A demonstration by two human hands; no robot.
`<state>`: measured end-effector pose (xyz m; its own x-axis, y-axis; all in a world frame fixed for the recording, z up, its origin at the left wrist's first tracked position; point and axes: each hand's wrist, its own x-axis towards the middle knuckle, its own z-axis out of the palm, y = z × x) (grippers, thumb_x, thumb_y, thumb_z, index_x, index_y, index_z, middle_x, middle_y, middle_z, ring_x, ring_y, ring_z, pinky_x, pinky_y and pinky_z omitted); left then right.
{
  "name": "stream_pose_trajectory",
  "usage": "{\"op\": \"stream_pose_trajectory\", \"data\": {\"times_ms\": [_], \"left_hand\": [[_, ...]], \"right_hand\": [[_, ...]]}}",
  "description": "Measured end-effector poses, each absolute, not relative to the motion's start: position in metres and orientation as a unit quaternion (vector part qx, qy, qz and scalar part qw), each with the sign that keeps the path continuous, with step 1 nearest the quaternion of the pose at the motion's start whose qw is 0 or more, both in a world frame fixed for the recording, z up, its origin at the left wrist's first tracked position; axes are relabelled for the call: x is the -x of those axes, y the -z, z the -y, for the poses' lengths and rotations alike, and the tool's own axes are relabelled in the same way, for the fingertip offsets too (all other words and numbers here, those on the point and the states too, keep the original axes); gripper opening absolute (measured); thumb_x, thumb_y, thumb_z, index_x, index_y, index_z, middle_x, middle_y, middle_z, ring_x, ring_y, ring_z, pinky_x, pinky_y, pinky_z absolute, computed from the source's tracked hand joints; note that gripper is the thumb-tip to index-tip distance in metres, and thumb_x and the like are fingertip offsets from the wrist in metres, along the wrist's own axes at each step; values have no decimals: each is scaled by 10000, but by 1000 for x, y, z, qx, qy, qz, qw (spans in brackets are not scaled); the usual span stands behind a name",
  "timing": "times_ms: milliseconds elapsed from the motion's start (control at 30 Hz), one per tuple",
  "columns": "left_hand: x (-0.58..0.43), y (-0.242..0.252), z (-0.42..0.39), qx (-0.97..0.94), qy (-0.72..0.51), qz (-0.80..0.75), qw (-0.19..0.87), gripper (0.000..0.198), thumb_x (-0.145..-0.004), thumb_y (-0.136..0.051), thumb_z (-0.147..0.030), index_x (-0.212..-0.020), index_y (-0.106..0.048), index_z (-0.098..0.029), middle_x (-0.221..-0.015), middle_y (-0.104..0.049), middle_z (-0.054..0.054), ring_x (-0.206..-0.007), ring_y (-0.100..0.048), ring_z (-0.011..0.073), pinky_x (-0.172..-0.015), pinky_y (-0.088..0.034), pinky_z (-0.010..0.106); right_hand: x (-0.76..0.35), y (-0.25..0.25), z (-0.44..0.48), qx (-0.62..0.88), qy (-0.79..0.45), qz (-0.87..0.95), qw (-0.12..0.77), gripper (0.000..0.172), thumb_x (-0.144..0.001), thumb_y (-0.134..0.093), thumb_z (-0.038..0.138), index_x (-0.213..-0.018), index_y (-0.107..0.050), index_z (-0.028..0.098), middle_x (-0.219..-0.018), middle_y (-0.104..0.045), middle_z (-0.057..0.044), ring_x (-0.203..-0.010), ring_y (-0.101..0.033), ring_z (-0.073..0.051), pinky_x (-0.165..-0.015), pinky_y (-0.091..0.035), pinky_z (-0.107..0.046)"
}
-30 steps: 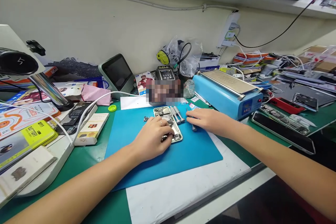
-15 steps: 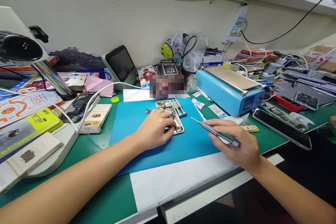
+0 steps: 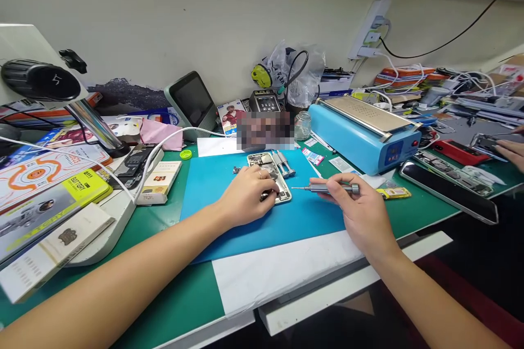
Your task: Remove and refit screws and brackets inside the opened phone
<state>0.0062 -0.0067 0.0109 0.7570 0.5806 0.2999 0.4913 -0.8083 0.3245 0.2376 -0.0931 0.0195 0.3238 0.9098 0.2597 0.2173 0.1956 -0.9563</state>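
Observation:
An opened phone (image 3: 282, 186) with its inner parts bare lies on the blue mat (image 3: 262, 237). My left hand (image 3: 250, 191) rests over it, fingers curled and closed around something small and dark that I cannot make out. In my right hand (image 3: 360, 204) is a slim grey screwdriver (image 3: 327, 188), held almost level. Its thin tip points left towards the phone, apart from it. Two more grey screwdrivers (image 3: 283, 163) lie side by side at the phone's upper right. A small dark part (image 3: 236, 170) sits on the mat just left of the phone.
A blue heating machine (image 3: 364, 131) stands at the back right, with a dark phone (image 3: 448, 191) before it. On the left are a microscope stand (image 3: 96, 125), boxes (image 3: 57, 251) and a white cable (image 3: 149, 152). Another person's hand (image 3: 513, 152) shows at the right edge.
My right hand has turned the screwdriver from slanting to nearly level. My left hand stays over the phone. The other person's hand has come further into view, and the view has shifted slightly.

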Motion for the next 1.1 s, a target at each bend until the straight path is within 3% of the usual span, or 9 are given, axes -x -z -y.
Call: {"op": "stream_pose_trajectory", "data": {"times_ms": [233,400,900,1100], "left_hand": [[-5,-12,6,-931,-196,-286,115,177,-1023,-656,-341,-1068,-709,-179,-1058,-705,44,-1049,-664,214,-977,-551,450],[-6,-9,4,-933,-198,-281,110,166,-1021,-657,-339,-1044,-711,-184,-1039,-704,40,-1017,-660,204,-965,-549,436],[-4,-9,6,-932,-221,-270,98,140,-1014,-661,-290,-1087,-723,-188,-1020,-705,33,-1005,-657,204,-950,-543,429],[-4,-9,6,-930,-242,-254,115,243,-976,-629,-197,-1143,-800,-243,-981,-727,37,-937,-610,225,-837,-467,402]], "right_hand": [[-234,-18,96,555,-322,489,591,382,-846,-816,574,-885,-657,228,-987,-846,-78,-885,-825,-250,-784,-715,-402],[-233,-17,95,547,-356,513,557,355,-814,-856,543,-843,-696,228,-958,-841,-75,-992,-817,-281,-813,-710,-379],[-234,-15,92,544,-366,511,555,349,-813,-852,553,-855,-700,241,-980,-836,-56,-985,-813,-264,-843,-702,-367],[-231,-17,93,547,-360,502,565,364,-802,-856,562,-852,-689,243,-966,-832,-55,-1012,-809,-276,-848,-706,-388]]}}
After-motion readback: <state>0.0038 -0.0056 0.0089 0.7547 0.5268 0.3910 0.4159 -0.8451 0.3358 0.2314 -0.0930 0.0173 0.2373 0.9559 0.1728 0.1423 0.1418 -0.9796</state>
